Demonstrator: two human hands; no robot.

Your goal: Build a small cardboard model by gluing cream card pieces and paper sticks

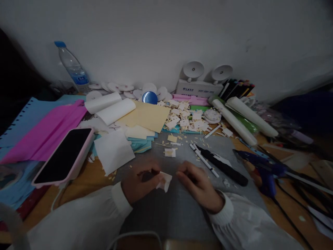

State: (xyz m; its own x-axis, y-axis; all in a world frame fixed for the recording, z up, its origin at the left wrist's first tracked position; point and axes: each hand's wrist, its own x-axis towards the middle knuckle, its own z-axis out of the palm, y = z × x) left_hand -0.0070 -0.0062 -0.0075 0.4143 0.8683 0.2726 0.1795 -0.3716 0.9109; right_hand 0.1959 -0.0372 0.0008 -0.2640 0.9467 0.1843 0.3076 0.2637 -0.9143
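Note:
My left hand (142, 180), a little blurred, pinches a small piece of white paper (165, 181) between thumb and fingers over the grey mat (166, 215). To its right, my right hand (199, 185) is apart from the paper, its fingers curled together; whether anything is between them is hidden. Just beyond the hands lies another small white paper piece (170, 152) with a tan patch on it. A small yellow piece (172, 138) rests behind that one. Thin white sticks (204, 160) and a black-handled tool (223, 166) lie right of my right hand.
A phone (65, 156) and a white sheet (114, 151) lie left. Many small white pieces (182, 116) are heaped at the back, before a white box (199, 88) with two lamps. A blue glue gun (265, 168) with cables lies right; a water bottle (73, 67) stands back left.

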